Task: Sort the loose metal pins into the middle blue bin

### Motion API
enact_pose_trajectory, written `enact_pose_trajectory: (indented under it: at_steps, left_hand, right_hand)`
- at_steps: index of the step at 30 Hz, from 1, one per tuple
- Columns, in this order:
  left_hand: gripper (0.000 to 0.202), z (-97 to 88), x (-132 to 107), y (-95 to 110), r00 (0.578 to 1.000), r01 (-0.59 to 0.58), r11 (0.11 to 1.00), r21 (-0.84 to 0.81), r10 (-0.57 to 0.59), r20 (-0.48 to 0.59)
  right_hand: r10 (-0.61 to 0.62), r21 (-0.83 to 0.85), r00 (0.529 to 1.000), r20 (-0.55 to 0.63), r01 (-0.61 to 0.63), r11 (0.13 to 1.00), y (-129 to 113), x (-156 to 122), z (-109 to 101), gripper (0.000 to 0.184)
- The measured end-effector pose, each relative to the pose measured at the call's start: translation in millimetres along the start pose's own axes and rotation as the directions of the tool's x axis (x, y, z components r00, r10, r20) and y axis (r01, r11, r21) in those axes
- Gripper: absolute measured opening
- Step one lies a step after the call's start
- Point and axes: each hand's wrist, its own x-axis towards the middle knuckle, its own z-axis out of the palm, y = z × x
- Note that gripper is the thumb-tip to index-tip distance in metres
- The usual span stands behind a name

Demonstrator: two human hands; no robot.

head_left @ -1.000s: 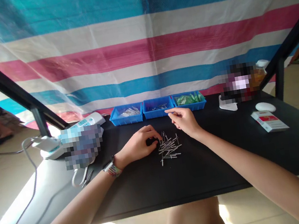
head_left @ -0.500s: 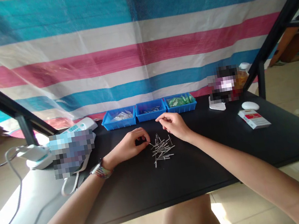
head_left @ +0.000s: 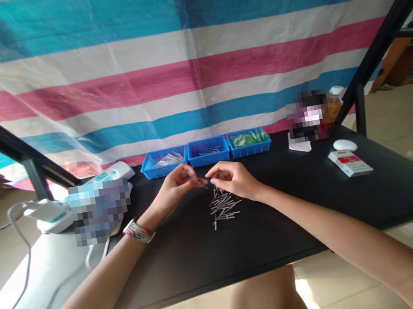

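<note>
A loose pile of small metal pins (head_left: 223, 206) lies on the black table (head_left: 266, 229). Above its far edge my left hand (head_left: 175, 185) is raised, fingers pinched on one thin metal pin (head_left: 200, 183) that points to the right. My right hand (head_left: 232, 177) hovers just right of it, thumb and forefinger pinched together next to the pin's tip; whether they hold something is too small to make out. Both hands are off the table, nearly touching. A beaded band sits on my left wrist.
Three blue trays (head_left: 206, 153) line the table's back edge, holding clear bags, metal parts and green pieces. A white device (head_left: 111, 174) and cable lie at the left. A white and red box (head_left: 349, 163) and a white oval object (head_left: 345, 145) sit at the right.
My left hand rose from the pile with a pin and moved right. My right hand came left to meet it above the pile.
</note>
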Motion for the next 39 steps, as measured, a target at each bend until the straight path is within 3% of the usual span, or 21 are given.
enact_pose_trajectory:
  at_steps: [3,11,20,23,28,34,39]
  left_hand:
    - [0.036,1.6,-1.0,1.8,1.000,0.014,0.998,-0.056,-0.015,-0.009]
    - [0.048,0.0,-0.8,-3.4,0.999,0.012,0.993,0.116,-0.016,0.033]
    - [0.043,3.9,-1.5,-0.4,0.999,0.008,0.987,0.164,-0.016,0.049]
    - [0.040,5.6,-2.5,4.4,1.000,-0.002,0.983,0.184,0.002,0.004]
    - [0.038,4.9,-3.8,4.1,0.997,-0.059,0.960,0.272,0.072,-0.038]
    - [0.033,2.5,-5.3,-4.0,0.981,-0.147,0.898,0.415,0.187,-0.056]
    - [0.039,3.2,-6.2,-0.7,0.981,-0.129,0.851,0.508,0.183,-0.058]
  right_hand:
    - [-0.039,-0.025,0.999,0.011,0.039,0.999,-3.4,-1.6,-0.3,0.018]
    - [-0.197,-0.134,0.980,0.039,0.200,0.971,-4.5,-5.0,2.8,0.016]
    - [-0.229,-0.145,0.973,0.013,0.229,0.963,-7.4,-7.0,8.3,0.005]
    - [-0.167,-0.116,0.985,-0.032,0.162,0.980,-5.8,-5.6,7.7,0.011]
    - [0.053,0.078,0.991,-0.125,-0.044,0.996,4.1,-0.6,1.8,0.029]
    - [0.084,0.099,0.988,-0.129,-0.072,0.993,6.5,1.2,-1.0,0.033]
    - [0.085,0.213,0.987,-0.137,-0.055,0.976,2.5,-0.6,2.0,0.027]
